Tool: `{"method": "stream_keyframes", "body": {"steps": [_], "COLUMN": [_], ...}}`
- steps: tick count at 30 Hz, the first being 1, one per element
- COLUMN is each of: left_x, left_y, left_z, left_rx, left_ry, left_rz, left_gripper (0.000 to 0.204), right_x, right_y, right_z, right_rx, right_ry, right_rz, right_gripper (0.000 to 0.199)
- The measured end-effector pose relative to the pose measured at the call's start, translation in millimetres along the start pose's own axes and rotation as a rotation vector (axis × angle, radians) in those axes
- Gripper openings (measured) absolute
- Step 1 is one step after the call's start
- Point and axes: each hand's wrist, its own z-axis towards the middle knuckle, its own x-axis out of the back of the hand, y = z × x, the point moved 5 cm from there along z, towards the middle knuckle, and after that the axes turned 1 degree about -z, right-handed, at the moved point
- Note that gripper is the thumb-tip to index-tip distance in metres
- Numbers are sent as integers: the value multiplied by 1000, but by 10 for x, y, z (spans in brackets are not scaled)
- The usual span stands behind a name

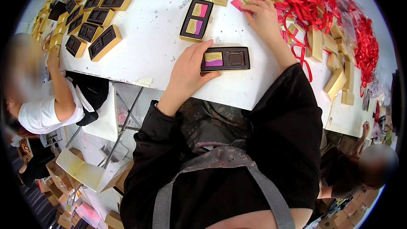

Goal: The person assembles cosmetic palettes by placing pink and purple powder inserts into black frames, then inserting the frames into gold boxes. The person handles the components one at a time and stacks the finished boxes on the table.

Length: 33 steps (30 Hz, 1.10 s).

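Note:
My left hand (pixel 186 68) grips the left end of a small black-lined gold box (pixel 247 65), fingers along its far edge and thumb along its near edge. In its left compartment sits a gold-and-purple wrapped square (pixel 213 59); the right compartment (pixel 236 58) shows only dark brown lining. Beyond it stands a second box (pixel 186 34) with a pink-and-gold square (pixel 199 10) and a purple-and-gold square (pixel 194 26) in it. My right hand (pixel 263 19) reaches to the pile's near edge, fingers bent and apart, fingertips beside a pink square (pixel 236 4).
A pile of pink, purple and gold squares (pixel 220 0) spreads along the far side. Red ribbons (pixel 305 0) heap at the far right, near closed gold boxes (pixel 335 82). Several open boxes (pixel 104 42) stand at left. Other people (pixel 53 106) sit at both sides.

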Motion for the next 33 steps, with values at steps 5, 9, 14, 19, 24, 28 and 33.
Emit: {"method": "stream_keyframes", "body": {"steps": [5, 9, 14, 19, 24, 28, 33], "left_x": [4, 1, 785, 1885, 1577, 823, 152], "left_y": [-29, -69, -161, -1423, -1182, -166, 298], "left_z": [12, -2, -163, -257, -647, -659, -292], "left_rx": [-11, 24, -178, 182, 397, 169, -34], "left_ry": [27, -11, 166, 254, 86, -119, -93], "left_rz": [-15, -60, -43, 794, 1152, 714, 331], "left_gripper": [82, 83, 56, 64, 63, 78, 70], "right_x": [459, 592, 546, 430, -80, -228, -442], "right_y": [-489, -902, -928, -1100, -1262, -1231, -580], "right_z": [-436, -965, -993, -1133, -531, -61, 216], "right_rx": [-20, 473, 547, 629, 522, 298, 268], "right_ry": [-295, -249, -191, -106, 50, 217, 143], "right_rz": [702, 97, 178, 390, 291, 192, 7], "right_gripper": [23, 33, 35, 32, 31, 28, 21]}}
